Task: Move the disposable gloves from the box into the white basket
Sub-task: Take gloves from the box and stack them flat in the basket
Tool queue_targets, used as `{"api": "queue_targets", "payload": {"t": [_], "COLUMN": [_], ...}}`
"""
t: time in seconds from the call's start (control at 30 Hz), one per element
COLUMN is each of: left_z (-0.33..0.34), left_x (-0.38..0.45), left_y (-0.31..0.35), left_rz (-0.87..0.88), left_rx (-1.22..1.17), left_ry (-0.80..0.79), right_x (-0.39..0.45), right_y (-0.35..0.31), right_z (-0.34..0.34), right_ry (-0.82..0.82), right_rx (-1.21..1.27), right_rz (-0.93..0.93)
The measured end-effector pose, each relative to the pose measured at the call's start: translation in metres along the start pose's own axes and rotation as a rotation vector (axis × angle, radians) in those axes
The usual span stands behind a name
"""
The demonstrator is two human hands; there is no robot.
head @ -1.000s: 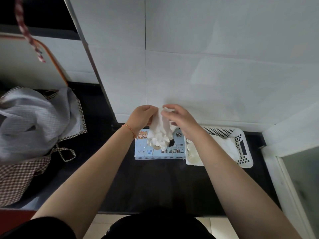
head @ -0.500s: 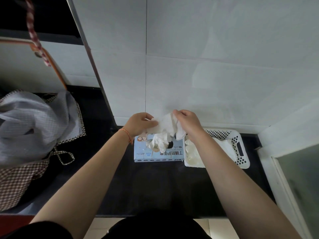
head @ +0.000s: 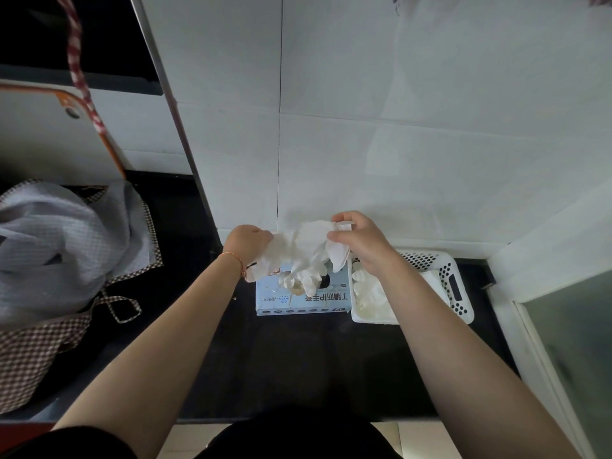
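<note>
Right, on the black countertop [head: 281, 359] sits the pale blue cardboard glove box [head: 299, 301], with the white perforated plastic basket [head: 458, 293] just beside it on my right, a few gloves already inside. Above the box, my left hand [head: 249, 241] and right hand [head: 359, 238] both pinch a bunch of thin white disposable gloves [head: 306, 248], stretched between them.

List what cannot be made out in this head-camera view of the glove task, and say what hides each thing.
- How many gloves the left hand and right hand hold: bunched white folds merge.
- What remains in the box: hanging gloves cover its opening.
- Much of the white basket: the right forearm crosses it.
- The box's small print: too small.
</note>
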State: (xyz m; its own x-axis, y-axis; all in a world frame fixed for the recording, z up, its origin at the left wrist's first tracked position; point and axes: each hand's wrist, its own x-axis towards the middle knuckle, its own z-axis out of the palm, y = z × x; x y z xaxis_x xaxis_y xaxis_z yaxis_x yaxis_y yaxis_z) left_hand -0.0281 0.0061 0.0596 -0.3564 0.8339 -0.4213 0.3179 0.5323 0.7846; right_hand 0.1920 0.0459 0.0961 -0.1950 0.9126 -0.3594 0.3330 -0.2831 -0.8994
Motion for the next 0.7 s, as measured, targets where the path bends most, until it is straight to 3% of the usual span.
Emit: {"api": "queue_targets", "payload": {"t": [0.1, 0.23, 0.33, 0.5, 0.7], "left_z": [0.003, 0.009, 0.015, 0.013, 0.016], "left_x": [-0.005, -0.014, -0.013, -0.01, -0.012], "left_y": [0.005, 0.02, 0.026, 0.025, 0.029], "left_rz": [0.189, 0.389, 0.39, 0.375, 0.398], "left_rx": [-0.008, -0.057, -0.045, -0.064, 0.062], "left_ry": [-0.109, -0.401, -0.366, -0.266, -0.369], "right_x": [-0.005, -0.01, -0.011, -0.007, -0.008], "right_y": [-0.007, -0.018, -0.023, -0.027, -0.033], "right_z": [0.002, 0.011, 0.014, 0.003, -0.001], "right_ry": [-0.085, -0.195, -0.196, -0.062, 0.024], "right_rx": [-0.079, -0.148, -0.174, -0.187, -0.124], "right_rz": [-0.034, -0.092, -0.125, -0.138, -0.188]}}
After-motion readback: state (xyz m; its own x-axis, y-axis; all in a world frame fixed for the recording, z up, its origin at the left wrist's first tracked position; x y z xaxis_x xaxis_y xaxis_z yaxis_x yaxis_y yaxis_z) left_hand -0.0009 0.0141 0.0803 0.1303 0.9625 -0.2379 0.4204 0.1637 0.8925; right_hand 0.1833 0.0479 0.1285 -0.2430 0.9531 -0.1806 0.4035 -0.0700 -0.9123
